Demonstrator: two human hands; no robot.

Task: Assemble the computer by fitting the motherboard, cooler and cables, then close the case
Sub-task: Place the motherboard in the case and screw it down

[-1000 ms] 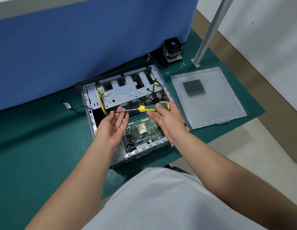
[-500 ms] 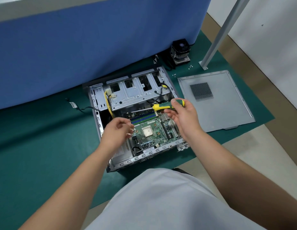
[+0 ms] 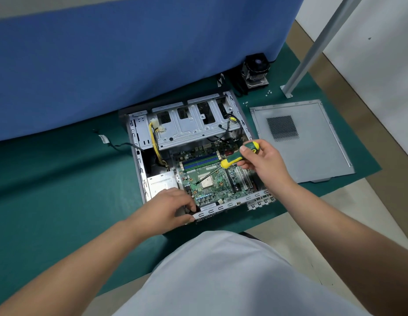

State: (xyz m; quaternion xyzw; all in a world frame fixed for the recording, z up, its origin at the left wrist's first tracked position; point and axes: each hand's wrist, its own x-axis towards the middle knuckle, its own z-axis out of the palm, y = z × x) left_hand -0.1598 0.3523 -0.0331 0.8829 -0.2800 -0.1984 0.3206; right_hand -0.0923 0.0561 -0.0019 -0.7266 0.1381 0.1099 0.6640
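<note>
Head view: left hand [image 3: 168, 207] fingertips seemingly hidden behind case [image 3: 223, 207] rim.

No lettering is legible anywhere, not even on the motherboard [image 3: 212, 179].

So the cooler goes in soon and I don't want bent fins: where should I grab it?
Probably from above, by the black fan housing on top of the cooler. It stands upright on the green mat with the fan facing up, the metal fins sit below, and the blue partition crowds its far side.
</note>
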